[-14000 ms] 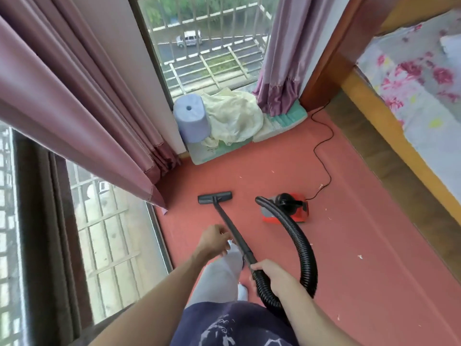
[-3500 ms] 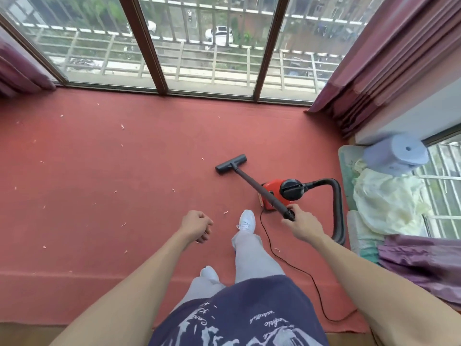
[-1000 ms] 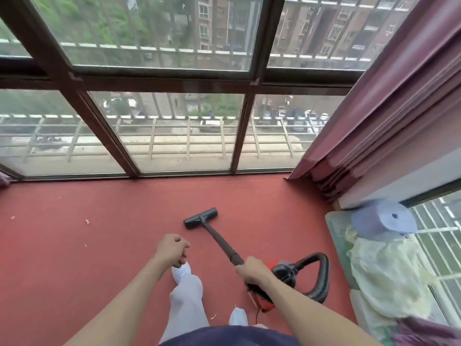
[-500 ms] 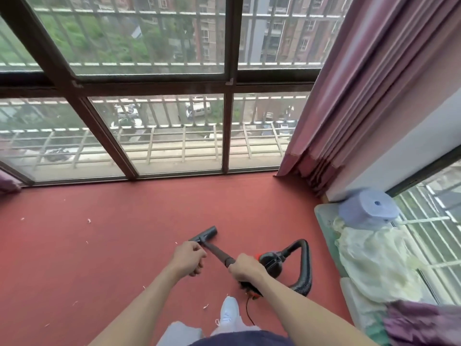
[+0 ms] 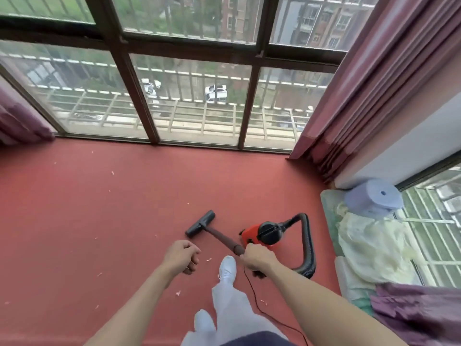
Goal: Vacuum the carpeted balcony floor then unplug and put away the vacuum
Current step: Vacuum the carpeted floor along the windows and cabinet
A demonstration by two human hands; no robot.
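Since half a second ago, when your left hand (image 5: 181,255) sat close beside the wand, it has drifted off to the left and now hangs over the carpet (image 5: 74,221) with fingers loosely curled and nothing in them; your right hand (image 5: 257,258) keeps its fingers wrapped round the near end of the wand (image 5: 222,238); the view has also dipped, so more floor shows in front of you. The floor head (image 5: 200,224) lies flat on the carpet ahead of your white shoe (image 5: 227,268), angled up to the right, the dark wand running back from it to your grip; the red vacuum body (image 5: 259,233) sits on the carpet just right of the wand, its black ribbed hose (image 5: 308,245) looping out to the right and back towards your wrist, though where it joins the wand is hidden behind your hand; a thin black cord (image 5: 252,295) trails past your leg; pale scraps (image 5: 178,292) dot the carpet around your feet.
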